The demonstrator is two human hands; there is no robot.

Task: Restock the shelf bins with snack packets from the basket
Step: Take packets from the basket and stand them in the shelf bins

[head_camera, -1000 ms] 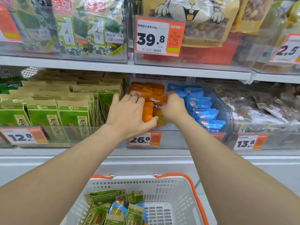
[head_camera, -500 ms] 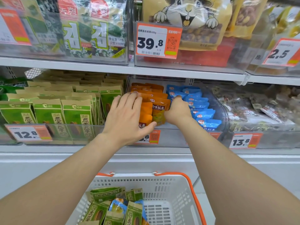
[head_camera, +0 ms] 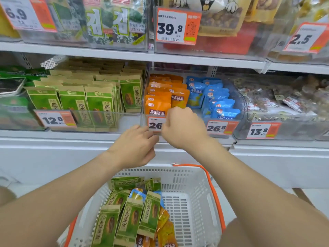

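- Seven tags are showing prices. "6.9" [head_camera: 16, 14], "39.8" [head_camera: 170, 29] and "2.5" [head_camera: 302, 39] are hanging on the upper shelf [head_camera: 204, 59]. "12.8" [head_camera: 52, 120], "26.8" [head_camera: 216, 128] and "13.8" [head_camera: 259, 131] are hanging below, along with one reading only "26" [head_camera: 154, 124], its rest being covered by the right hand [head_camera: 183, 126].
- The upper-left packs [head_camera: 106, 24] are carrying a large Korean "김".
- The orange packets [head_camera: 158, 104] are standing upright in rows inside a clear bin [head_camera: 142, 107]. The front one is bearing "原味板栗" on a dark band.
- The blue packets [head_camera: 219, 104] are standing just beside them on the right, each carrying a small red logo.
- The green packets [head_camera: 73, 102] are filling the next bin to the left, each showing a seed picture and Chinese characters.
- The white basket [head_camera: 195, 189] with its orange handle [head_camera: 214, 193] is sitting below the hands. It is holding six more green packets, one blue packet and a few orange ones at its lower edge.
- The left hand [head_camera: 137, 145] is hovering under the "26" tag, its fingers loosely curled and gripping nothing.
- The right hand is clenching in front of the bin's front. Its fingers are hiding behind its back, so I cannot tell whether it is holding anything.
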